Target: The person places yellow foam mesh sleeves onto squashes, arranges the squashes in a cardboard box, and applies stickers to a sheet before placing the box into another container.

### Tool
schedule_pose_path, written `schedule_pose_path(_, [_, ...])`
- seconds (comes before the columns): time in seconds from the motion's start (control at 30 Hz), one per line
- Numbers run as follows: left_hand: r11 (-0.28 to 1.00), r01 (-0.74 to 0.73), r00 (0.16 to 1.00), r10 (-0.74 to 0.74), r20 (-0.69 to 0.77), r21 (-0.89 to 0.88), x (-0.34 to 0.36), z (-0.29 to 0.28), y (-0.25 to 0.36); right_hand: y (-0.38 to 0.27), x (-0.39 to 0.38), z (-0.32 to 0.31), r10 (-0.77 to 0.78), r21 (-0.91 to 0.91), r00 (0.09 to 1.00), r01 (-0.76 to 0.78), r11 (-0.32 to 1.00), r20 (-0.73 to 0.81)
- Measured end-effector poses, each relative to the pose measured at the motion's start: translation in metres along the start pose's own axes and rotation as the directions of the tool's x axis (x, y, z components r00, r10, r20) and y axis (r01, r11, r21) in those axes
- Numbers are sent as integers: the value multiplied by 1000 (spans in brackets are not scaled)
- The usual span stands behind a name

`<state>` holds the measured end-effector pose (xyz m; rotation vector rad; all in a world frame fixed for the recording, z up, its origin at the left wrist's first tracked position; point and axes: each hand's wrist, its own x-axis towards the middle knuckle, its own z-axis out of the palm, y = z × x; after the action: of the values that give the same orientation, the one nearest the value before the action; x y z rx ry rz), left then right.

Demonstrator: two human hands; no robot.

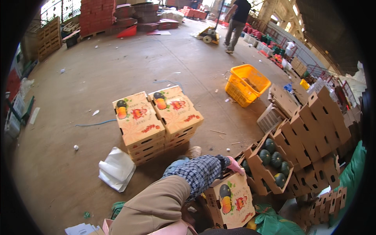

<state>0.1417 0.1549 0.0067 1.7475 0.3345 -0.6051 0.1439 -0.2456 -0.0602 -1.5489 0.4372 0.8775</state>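
Observation:
My left hand (235,166), in a pink glove below a checked sleeve cover, grips the upper edge of a printed cardboard box (231,199) at lower centre-right. Just right of it, an open tilted box (256,178) holds several dark green squashes (277,159). Two side-by-side stacks of printed, closed boxes (139,119) stand on the floor ahead, with white sheets (116,168) beside them. My right hand is not in view.
Leaning flattened or empty cartons (315,129) fill the right side, with green sacks (274,217) below. A yellow basket (244,84) stands on the concrete floor (70,98). Beyond it a person (237,23) walks by a pallet jack (207,37). Red stacks (92,17) line the back.

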Motion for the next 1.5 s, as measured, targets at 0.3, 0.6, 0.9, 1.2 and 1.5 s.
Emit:
schedule_pose_path(0.3, [1000,19,999,-20,29,24,-7,1,-2,2,6,-6,-22,-75,1000,21,997,-13])
schedule_pose_path(0.6, [999,-7,998,11,-65,50,19,-1,-20,-2,49,-31,-68,-228,998,65,971,-6])
schedule_pose_path(0.9, [994,3,987,-21,-161,-108,-15,17,14,-26,186,-64,-631,-576,762,453,680,-145])
schedule_pose_path(1.2, [889,-68,959,-67,-275,-453,32,24,-50,-8,149,-16,-757,-772,653,465,433,-32])
schedule_pose_path(1.5, [926,365,921,-345,-180,94,4,57,-103,-40,45,5,-214,-931,971,-27,364,-111])
